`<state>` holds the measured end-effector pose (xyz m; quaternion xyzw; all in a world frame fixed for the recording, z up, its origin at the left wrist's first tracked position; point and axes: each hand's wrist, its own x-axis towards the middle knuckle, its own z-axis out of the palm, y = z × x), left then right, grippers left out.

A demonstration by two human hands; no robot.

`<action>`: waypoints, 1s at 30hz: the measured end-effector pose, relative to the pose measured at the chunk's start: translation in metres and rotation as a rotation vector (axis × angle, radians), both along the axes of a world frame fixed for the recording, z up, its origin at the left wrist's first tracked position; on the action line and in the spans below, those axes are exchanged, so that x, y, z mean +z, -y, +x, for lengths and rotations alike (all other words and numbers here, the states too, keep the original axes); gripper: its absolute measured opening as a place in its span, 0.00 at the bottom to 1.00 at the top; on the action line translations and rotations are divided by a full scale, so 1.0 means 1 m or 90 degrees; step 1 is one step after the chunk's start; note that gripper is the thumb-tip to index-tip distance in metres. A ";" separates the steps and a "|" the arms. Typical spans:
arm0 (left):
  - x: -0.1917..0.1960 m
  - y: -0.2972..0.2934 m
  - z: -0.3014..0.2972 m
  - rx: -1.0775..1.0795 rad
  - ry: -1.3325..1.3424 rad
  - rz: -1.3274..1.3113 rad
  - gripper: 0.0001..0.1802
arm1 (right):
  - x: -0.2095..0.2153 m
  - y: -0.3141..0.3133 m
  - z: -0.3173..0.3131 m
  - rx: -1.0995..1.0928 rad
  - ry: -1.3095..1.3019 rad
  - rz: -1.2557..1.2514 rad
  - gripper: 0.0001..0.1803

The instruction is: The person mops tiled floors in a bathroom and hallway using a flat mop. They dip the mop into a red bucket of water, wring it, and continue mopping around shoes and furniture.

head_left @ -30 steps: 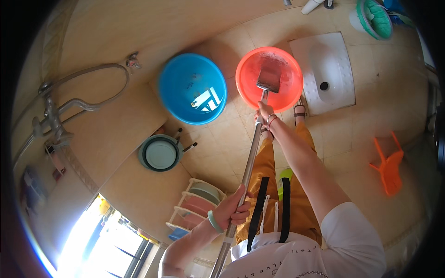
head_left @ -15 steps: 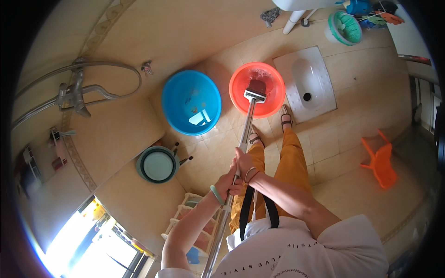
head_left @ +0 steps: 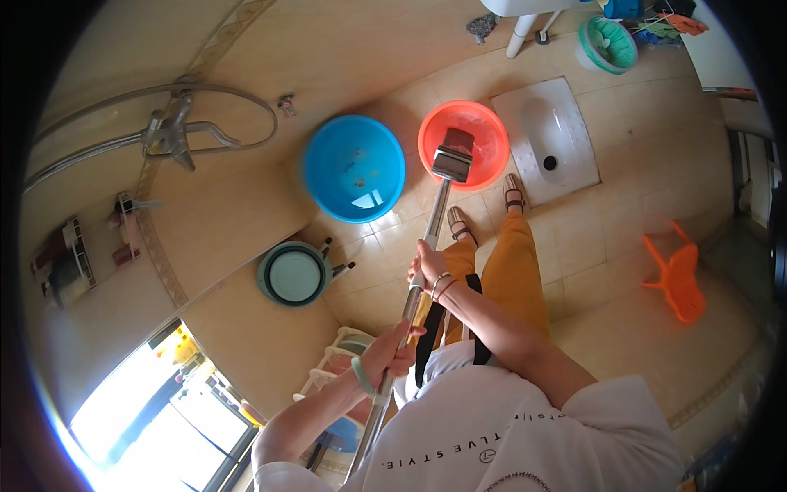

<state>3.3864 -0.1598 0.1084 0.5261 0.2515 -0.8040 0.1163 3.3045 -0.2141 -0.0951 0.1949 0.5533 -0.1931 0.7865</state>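
I hold a sponge mop [head_left: 452, 164] with both hands, its metal pole running from the basin toward my waist. Closed round the pole near my thighs is my right hand [head_left: 428, 268]. My left hand [head_left: 388, 359] grips it lower down, close to my shirt, with one finger partly extended. The dark mop head, in its white and grey frame, is over the red-orange basin [head_left: 426, 131], which has some foamy water in it. Whether the head touches the water I cannot tell. A large blue basin [head_left: 311, 168] with water stands to the left.
A white squat toilet [head_left: 566, 193] is set in the tiled floor right of the red-orange basin. Grey-green basins [head_left: 297, 276] with handles lie at left, near a shelf rack [head_left: 328, 365]. An orange stool [head_left: 679, 275] is at right, a lined bin [head_left: 607, 45] at the far right.
The mop head has come up toward me from inside the basin and looks more folded. My hands have moved apart on the pole, the left one back toward my body. The view has shifted slightly.
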 end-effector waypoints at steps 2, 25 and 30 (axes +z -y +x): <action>0.024 -0.008 0.003 0.000 0.000 0.005 0.22 | -0.001 -0.001 0.001 0.007 -0.010 -0.001 0.17; 0.126 -0.037 0.025 -0.076 0.054 0.050 0.21 | -0.027 0.001 0.017 0.004 -0.054 -0.011 0.16; 0.128 -0.046 0.032 -0.055 0.058 0.059 0.19 | -0.025 0.002 0.021 -0.004 -0.063 -0.017 0.16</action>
